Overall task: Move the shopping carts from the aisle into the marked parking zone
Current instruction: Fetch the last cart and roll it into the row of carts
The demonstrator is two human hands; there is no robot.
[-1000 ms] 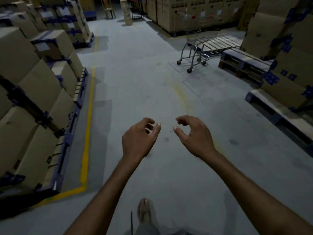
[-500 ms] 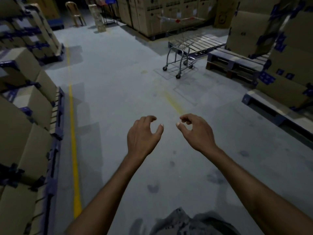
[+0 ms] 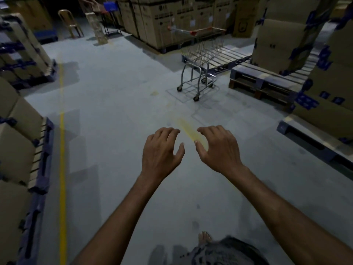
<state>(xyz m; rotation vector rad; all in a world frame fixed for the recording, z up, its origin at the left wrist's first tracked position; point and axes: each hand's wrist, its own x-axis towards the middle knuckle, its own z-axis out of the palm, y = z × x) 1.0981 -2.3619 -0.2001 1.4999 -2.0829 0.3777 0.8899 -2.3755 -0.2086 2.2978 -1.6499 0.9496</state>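
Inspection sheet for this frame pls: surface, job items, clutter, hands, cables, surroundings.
Surface: grey concrete floor; yellow line runs along the left side.
Job's things: one shopping cart ahead on the right, upright, basket looks empty, nobody touching it. Marked parking zone: cannot tell.
Clutter: low bare pallet right beside the cart; chair at the far end.
Hands: left hand and right hand held out side by side, fingers loosely curled, holding nothing.
Cables: nothing seen.
Surroundings: dim warehouse aisle, stacked cardboard boxes on pallets to the left, right and back.
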